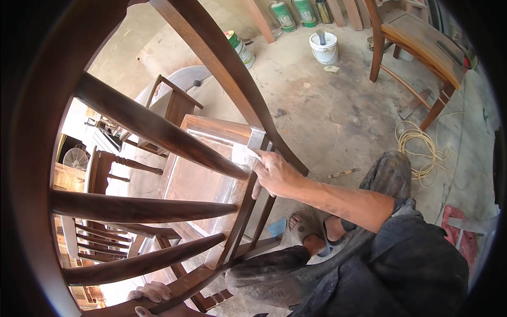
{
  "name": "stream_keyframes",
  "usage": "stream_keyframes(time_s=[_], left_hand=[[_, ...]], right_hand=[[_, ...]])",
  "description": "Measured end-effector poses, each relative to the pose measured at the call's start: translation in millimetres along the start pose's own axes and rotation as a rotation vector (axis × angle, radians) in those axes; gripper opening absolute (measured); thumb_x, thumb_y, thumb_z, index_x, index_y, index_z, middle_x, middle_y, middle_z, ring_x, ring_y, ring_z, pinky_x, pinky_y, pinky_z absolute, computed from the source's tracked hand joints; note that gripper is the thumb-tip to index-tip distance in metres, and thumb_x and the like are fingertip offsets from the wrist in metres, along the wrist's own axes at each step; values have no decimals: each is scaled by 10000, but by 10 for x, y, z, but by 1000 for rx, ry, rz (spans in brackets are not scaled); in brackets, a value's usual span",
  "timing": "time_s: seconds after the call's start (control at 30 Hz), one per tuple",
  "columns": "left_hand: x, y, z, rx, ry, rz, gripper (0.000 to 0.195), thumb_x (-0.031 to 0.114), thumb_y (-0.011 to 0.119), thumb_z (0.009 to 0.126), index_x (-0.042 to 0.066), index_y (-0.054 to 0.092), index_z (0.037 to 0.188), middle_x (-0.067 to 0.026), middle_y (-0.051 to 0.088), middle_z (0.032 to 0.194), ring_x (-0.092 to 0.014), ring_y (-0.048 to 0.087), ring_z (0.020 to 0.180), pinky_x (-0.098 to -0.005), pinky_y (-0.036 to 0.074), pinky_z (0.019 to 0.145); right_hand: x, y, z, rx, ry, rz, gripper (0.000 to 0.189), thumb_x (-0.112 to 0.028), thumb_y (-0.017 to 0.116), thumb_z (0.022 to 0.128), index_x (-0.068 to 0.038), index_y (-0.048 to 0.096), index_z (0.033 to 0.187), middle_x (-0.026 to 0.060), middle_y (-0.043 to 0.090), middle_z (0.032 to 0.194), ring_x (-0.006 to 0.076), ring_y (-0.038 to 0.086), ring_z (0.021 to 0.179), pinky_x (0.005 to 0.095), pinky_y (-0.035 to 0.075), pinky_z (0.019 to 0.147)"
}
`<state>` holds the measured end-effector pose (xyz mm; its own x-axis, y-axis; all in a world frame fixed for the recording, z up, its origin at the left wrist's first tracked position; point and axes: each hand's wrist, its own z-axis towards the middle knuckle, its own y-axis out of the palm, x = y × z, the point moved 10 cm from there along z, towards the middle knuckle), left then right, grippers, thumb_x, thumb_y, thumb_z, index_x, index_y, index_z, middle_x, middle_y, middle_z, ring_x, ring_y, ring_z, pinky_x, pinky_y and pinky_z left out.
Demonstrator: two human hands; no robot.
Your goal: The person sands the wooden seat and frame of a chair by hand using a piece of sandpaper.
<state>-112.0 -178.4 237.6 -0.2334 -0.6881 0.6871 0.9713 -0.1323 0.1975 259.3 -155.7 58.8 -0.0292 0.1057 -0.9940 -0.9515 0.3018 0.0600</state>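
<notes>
A dark brown wooden chair (241, 85) stands close before me, its tapered back slats (146, 207) fanning across the view. My right hand (275, 172) pinches a folded white sheet (244, 155), possibly sandpaper, against the rear corner of the seat by the back post. Whitish dust or residue marks the seat panel (198, 184) and its edges. At the bottom, my left hand (152, 293) is wrapped around the chair's back post (184, 283); part of that hand is cut off by the picture's rim.
A white bucket (324, 51) with a brush on its lid stands on the floor beyond. Another wooden chair (420, 47), a coiled hose or cable (420, 148) and a flat stick (344, 173) are nearby. A blue sheet (277, 228) lies by my feet. More furniture (105, 170) stands behind the slats.
</notes>
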Motion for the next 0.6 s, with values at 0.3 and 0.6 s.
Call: stream_keyframes(time_s=[0.3,0.6], left_hand=[[30,4,7,7,-2,18,362,388,502,993,30,511,1048,-24,430,657,-120,436,513,-252,351,500],[17,-28,1,-1,-15,-9,345,381,513,991,40,521,1039,-20,433,658,-115,431,511,-253,348,501]], right_hand=[[-84,124,-88,55,-176,-151,376,-211,424,1073,9,530,1359,203,678,1129,230,714,598,321,584,533],[-9,65,12,81,-111,-102,365,-76,461,1020,-10,511,1375,235,694,1012,272,712,590,358,598,572]])
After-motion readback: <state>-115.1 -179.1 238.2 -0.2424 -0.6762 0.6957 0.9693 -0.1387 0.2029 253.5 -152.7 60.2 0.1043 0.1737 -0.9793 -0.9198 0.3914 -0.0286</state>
